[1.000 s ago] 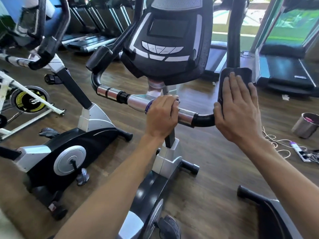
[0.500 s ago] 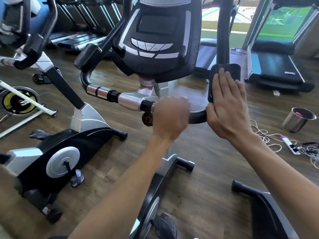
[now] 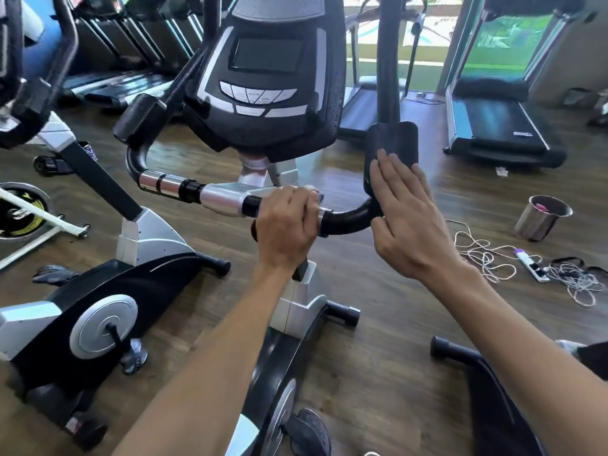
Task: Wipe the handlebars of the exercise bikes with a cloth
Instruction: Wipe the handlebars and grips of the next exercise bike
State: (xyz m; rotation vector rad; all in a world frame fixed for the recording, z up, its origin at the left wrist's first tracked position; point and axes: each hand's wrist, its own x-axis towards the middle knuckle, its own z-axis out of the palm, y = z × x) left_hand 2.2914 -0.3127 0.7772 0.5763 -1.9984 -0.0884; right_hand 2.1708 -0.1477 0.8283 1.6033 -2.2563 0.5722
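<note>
The exercise bike in front of me has a black and chrome handlebar (image 3: 210, 197) below its console (image 3: 263, 80). My left hand (image 3: 286, 225) grips the bar right of its centre, wrapped round a cloth (image 3: 318, 194), of which only a small bluish edge shows above the fingers. My right hand (image 3: 404, 209) lies flat with straight fingers against the black pad (image 3: 393, 139) at the bar's right end. The bar's curved black right section (image 3: 348, 218) shows between the two hands.
A second bike (image 3: 98, 291) stands to the left and another bike's base (image 3: 487, 390) at lower right. Treadmills (image 3: 496, 133) line the back. A metal cup (image 3: 539, 218), a power strip (image 3: 533, 266) and tangled white cords (image 3: 487, 255) lie on the wooden floor at right.
My left hand has slid right along the handlebar with the cloth, from the centre clamp toward the curved right section. The right hand has stayed pressed on the pad.
</note>
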